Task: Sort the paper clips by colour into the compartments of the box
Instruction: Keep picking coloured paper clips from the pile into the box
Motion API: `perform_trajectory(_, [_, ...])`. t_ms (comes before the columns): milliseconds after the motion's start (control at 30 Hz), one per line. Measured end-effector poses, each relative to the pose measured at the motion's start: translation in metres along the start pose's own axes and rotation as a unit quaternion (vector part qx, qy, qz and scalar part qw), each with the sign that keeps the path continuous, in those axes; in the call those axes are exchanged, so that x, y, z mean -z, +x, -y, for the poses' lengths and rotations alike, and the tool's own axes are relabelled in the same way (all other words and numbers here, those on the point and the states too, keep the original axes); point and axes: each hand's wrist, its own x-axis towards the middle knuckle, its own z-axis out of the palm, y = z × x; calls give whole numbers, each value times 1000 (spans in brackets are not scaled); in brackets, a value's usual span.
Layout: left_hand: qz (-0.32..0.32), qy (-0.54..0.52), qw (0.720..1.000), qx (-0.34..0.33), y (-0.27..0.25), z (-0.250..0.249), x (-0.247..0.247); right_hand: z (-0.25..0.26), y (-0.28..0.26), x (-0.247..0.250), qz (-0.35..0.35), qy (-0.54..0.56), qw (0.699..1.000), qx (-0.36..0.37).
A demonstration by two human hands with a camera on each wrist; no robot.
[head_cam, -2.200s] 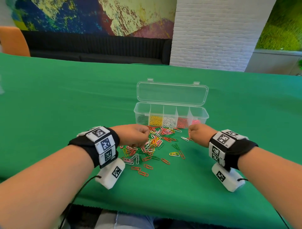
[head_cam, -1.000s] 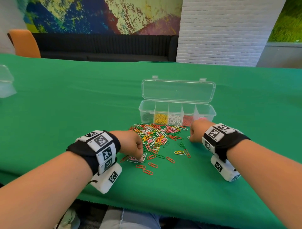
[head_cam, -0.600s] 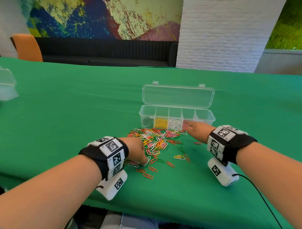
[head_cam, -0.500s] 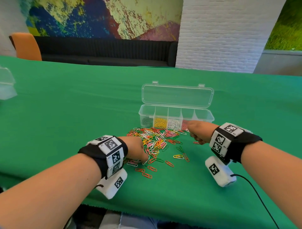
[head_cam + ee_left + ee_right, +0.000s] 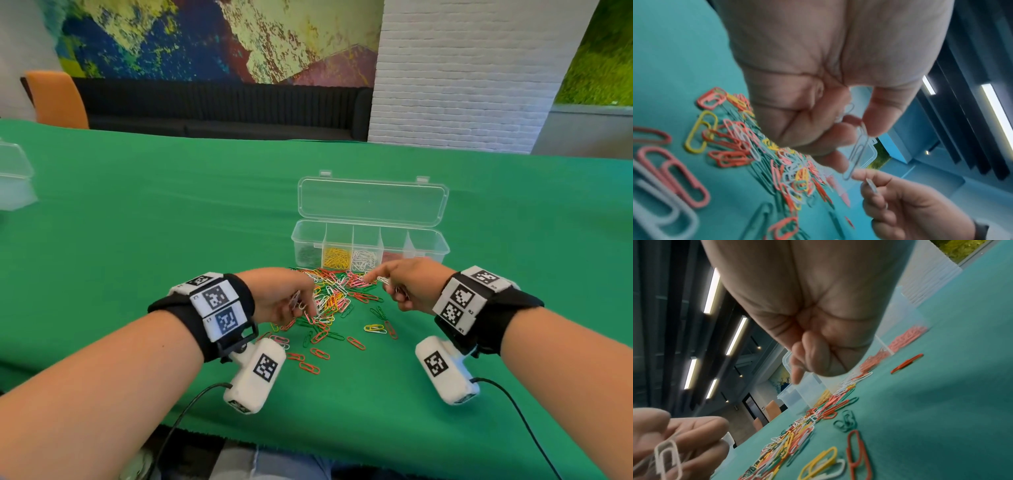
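while the mixed paper clips (image 5: pixel 334 301) lie heaped on the green cloth (image 5: pixel 137 222) just in front of the box (image 5: pixel 370 245), each hand holds white ones above the heap. left hand (image 5: pixel 284 298): fingers curled, thumb and forefinger pinching a white clip (image 5: pixel 857 151) that hangs downward, more white loops tucked in the palm. right hand (image 5: pixel 409 286): fingers curled in around a few pale clips (image 5: pixel 394 287), forefinger extended toward the heap.

box: clear thin plastic, five compartments in a row, hinged lid (image 5: pixel 372 200) standing open behind. from the left: dark green, yellow, white, red, pink, as far as the head view shows.

risks, judged: the dangling clip is held only at its tip, so a slight loosening would drop it back into the heap. clips interlock; a lifted one may drag a wrong colour along. red and pink sit side by side and look close, so a misdrop there is plausible. green clips are low contrast on green cloth and easily missed.

materials: coated wire, smooth, oval loops; cloth matte, felt-like.
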Motion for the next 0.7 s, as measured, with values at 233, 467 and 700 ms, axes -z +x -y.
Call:
perform_trajectory(233, [15, -176, 984, -16, -2, -1, -1, -4, -3, 3, 24, 58, 998, -3])
perform_trajectory(467, [2, -178, 983, -49, 3, 4, 4, -10, -1, 4, 10, 32, 999, -12])
perform_trajectory(700, [8, -113, 992, -52, 1, 5, 6, -9, -3, -1, 36, -14, 999, -35])
